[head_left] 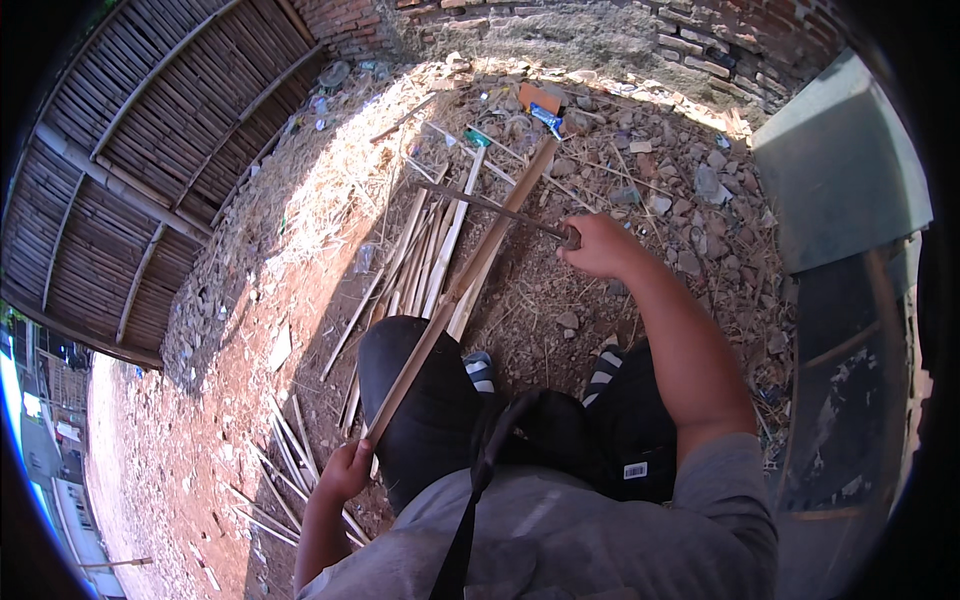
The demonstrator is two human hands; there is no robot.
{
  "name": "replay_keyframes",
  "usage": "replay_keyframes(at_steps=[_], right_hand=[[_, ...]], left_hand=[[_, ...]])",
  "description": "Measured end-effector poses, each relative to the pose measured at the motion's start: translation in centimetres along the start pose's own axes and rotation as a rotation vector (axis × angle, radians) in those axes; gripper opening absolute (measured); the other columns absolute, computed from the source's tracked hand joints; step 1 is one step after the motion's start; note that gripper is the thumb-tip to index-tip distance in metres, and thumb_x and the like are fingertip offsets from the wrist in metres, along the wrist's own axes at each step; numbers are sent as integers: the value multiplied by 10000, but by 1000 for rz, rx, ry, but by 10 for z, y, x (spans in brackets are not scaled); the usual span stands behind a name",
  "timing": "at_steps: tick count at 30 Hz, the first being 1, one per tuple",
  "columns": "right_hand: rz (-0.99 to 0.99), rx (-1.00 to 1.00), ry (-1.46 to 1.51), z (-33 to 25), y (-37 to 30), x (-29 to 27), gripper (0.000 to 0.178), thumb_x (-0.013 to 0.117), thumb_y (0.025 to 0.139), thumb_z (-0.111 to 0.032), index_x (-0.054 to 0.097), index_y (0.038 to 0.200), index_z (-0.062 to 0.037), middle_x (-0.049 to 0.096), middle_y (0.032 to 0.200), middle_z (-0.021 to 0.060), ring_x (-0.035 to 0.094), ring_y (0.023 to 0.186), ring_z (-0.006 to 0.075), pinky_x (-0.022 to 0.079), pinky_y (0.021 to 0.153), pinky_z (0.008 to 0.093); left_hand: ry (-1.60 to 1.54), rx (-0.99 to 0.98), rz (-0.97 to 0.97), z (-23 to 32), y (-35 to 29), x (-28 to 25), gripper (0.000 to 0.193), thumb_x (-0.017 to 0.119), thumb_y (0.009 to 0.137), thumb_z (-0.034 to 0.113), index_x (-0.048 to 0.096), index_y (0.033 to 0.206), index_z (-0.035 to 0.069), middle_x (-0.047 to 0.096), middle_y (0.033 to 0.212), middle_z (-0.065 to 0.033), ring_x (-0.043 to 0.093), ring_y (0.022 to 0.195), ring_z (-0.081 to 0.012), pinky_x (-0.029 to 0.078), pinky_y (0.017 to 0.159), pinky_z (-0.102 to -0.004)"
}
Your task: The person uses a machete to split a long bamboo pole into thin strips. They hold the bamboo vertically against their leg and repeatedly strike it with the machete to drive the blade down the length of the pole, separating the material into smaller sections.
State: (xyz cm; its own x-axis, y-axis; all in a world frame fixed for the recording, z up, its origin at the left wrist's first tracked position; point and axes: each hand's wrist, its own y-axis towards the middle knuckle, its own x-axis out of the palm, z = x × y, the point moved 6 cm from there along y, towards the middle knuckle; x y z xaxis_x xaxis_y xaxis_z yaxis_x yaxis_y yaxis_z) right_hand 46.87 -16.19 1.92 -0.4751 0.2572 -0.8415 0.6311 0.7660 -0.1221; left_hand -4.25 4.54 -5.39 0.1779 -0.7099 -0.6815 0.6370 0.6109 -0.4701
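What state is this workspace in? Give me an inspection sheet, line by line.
Surface: dirt ground, strewn with straw, part sunlit, part shaded.
Job's things: long brown strip across the left thigh; dark blade crossing it, contact unclear; strip pile beyond the knee.
Clutter: stones, blue wrapper, green scrap.
Hands: left hand grips the strip's near end; right hand grips the blade's handle.
Cables: nothing seen.
Surroundings: slatted panel left, brick wall ahead, grey sheet right.

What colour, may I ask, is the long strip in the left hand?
The long strip is tan-brown, best seen in the head view.
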Motion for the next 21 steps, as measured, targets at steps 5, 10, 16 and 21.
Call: replay_keyframes(at_steps=[5,10,16,21], right_hand=[[4,-118,7,-22,-5,7,371,734,832,-317,689,1090,-54,702,910,171,686,923,352,537,803,462],[-173,-331,-89,-62,-20,44,233,742,793,-275,692,942,-103,698,863,145,688,874,354,543,763,471],[-163,-332,-131,-68,-21,30,226,740,789,-265,686,930,-96,700,860,138,690,874,347,546,765,467],[-55,-117,-72,-26,-11,0,298,732,825,-289,709,1043,-88,703,873,146,689,881,347,543,782,474]], left_hand=[[-1,16,19,4,-3,1,613,405,1054,505,600,806,-21,592,664,-121,559,653,-203,461,635,-406],[-42,-26,-31,9,-3,0,585,416,1055,498,601,822,-6,574,652,-80,543,649,-152,453,614,-370],[-60,26,17,10,-6,1,574,421,1056,490,613,846,-8,574,654,-77,533,640,-149,449,610,-360],[-21,24,13,5,-2,1,577,421,1056,483,619,868,-25,584,669,-89,543,654,-165,455,624,-372]])
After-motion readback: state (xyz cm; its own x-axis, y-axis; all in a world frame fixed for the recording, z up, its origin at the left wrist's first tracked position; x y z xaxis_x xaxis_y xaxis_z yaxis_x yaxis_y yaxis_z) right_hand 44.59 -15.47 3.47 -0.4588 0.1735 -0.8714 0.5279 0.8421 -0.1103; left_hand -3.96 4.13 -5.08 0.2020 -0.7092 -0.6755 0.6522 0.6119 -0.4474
